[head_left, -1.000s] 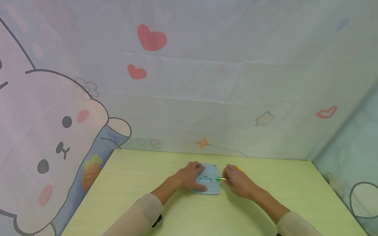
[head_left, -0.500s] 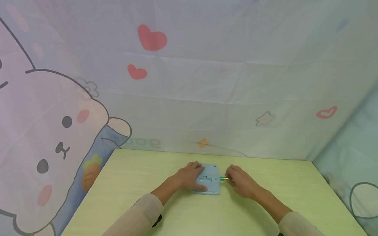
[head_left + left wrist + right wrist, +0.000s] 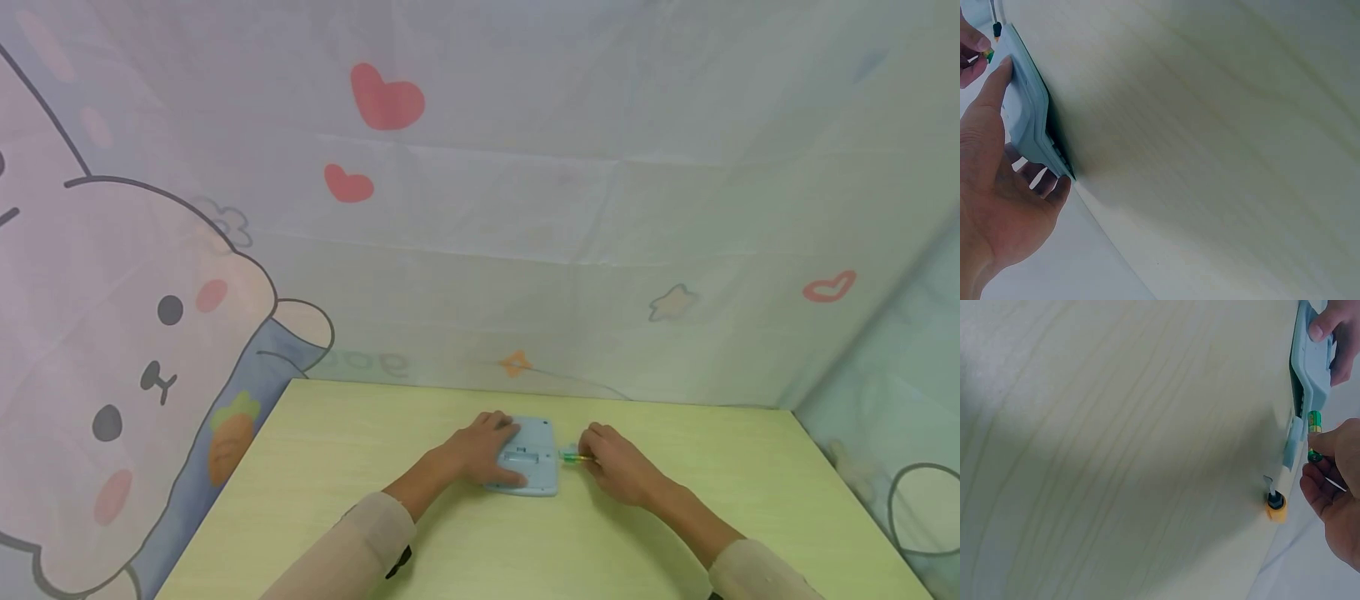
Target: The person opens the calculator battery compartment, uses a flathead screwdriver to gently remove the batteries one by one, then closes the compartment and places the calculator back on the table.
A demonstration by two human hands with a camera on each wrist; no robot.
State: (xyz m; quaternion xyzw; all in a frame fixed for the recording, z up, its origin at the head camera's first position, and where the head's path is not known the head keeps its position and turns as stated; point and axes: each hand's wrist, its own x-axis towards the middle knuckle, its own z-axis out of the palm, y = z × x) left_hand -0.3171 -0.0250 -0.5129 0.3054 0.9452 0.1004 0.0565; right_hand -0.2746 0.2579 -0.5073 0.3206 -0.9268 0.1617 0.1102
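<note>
A pale blue calculator (image 3: pixel 536 477) lies back side up on the table, its narrow battery slot (image 3: pixel 521 457) uncovered. My left hand (image 3: pixel 480 450) holds it by the left part; in the left wrist view the thumb lies on top and the other fingers bend at the end edge. Just right of the calculator, my right hand (image 3: pixel 611 462) pinches a green and gold battery (image 3: pixel 1314 419) between thumb and fingers. In the right wrist view, a small pale blue cover piece (image 3: pixel 1293 442) lies on the table beside the battery.
A screwdriver (image 3: pixel 1277 511) with a yellow handle and metal blade lies on the table near my right hand. The pale yellow table (image 3: pixel 360 467) meets a printed cloth backdrop (image 3: pixel 480 275) at its far edge.
My right hand has moved a little to the right with the battery, away from the calculator's right edge. My left hand and the calculator have stayed in place.
</note>
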